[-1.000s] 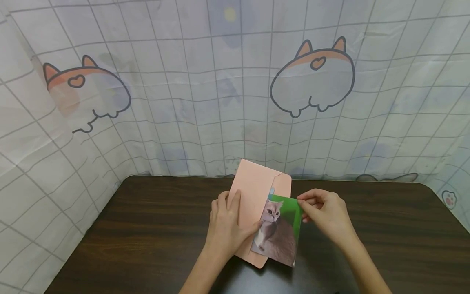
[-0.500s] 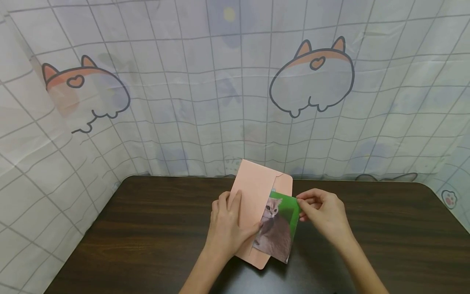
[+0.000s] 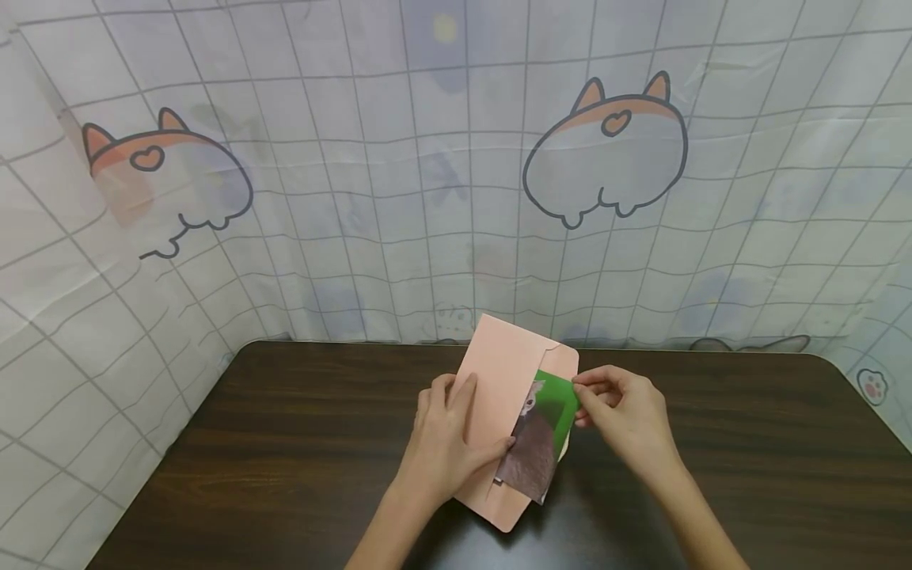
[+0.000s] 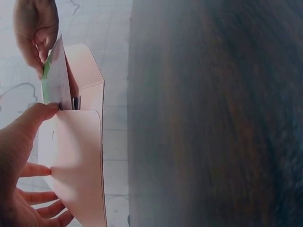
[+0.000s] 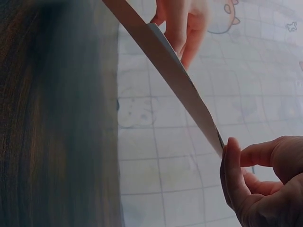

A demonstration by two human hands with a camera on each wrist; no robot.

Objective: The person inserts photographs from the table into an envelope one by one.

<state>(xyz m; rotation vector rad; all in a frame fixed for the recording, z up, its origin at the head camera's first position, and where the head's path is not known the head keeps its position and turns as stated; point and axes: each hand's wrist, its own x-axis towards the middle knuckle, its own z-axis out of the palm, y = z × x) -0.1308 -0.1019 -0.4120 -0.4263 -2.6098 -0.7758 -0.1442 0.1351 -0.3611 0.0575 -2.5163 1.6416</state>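
Observation:
A pink envelope (image 3: pixel 499 364) is held tilted above the table by my left hand (image 3: pixel 445 435), its flap side to the right. My left thumb lies at the envelope's mouth, over the edge of a cat picture card (image 3: pixel 541 431) with a green background. Part of the card is inside the envelope and hidden. At the card's upper right corner, my right hand (image 3: pixel 630 412) pinches it between thumb and fingers. In the left wrist view, the card (image 4: pixel 57 78) stands out of the mouth, with small dark strips (image 4: pixel 76 102) beside it.
A dark wood-grain table (image 3: pixel 285 443) lies beneath the hands. Behind it and at the sides hangs a white grid-patterned curtain (image 3: pixel 385 198) with cartoon animal prints.
The card has slid leftward, deeper into the envelope, so less of the cat shows. The envelope has shifted slightly right, and my right hand has moved a little left with the card corner.

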